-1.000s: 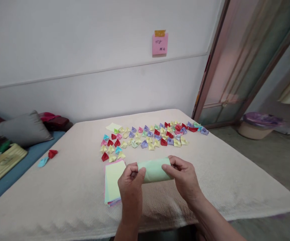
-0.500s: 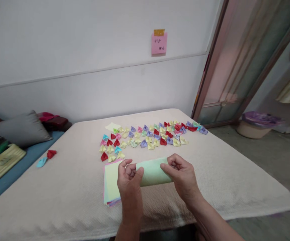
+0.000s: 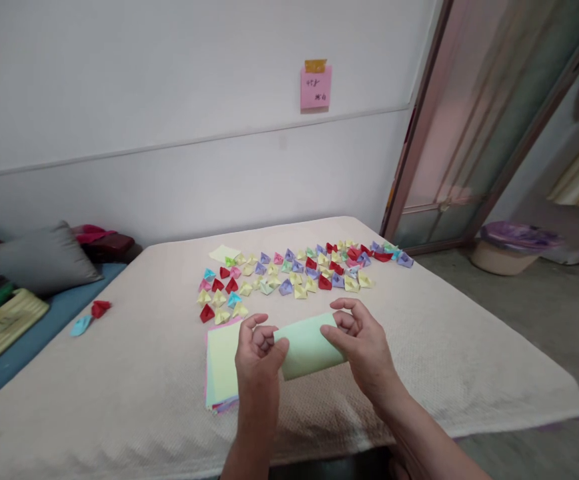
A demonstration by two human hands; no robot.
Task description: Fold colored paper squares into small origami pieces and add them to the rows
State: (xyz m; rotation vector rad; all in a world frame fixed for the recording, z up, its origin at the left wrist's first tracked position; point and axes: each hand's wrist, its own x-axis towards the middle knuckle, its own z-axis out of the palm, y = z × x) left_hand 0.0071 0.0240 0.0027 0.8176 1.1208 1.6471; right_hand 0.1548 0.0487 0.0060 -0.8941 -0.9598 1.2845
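Observation:
A pale green sheet of paper point(image 3: 309, 348), bent over on itself, is held up between my two hands above the cloth-covered table. My left hand point(image 3: 259, 357) pinches its left end, thumb on the front face and fingers behind. At the right end, my right hand point(image 3: 362, 343) grips it the same way, with the index finger raised off the paper. Just left of my left hand lies a stack of coloured paper point(image 3: 222, 367), yellow on top. Beyond my hands sit many small folded paper boats point(image 3: 297, 270) in red, yellow, purple, green and blue.
A red folded paper piece point(image 3: 100, 309) and a light blue one point(image 3: 81, 326) lie apart at the left. A pale sheet point(image 3: 225, 253) rests behind the boats. A pink note point(image 3: 315, 87) is taped to the wall. A grey cushion point(image 3: 44, 260) and a lidded bin point(image 3: 507, 250) flank the table.
The green paper has tilted a little, its right end higher. My right index finger has lifted slightly. Both hands still hold the paper.

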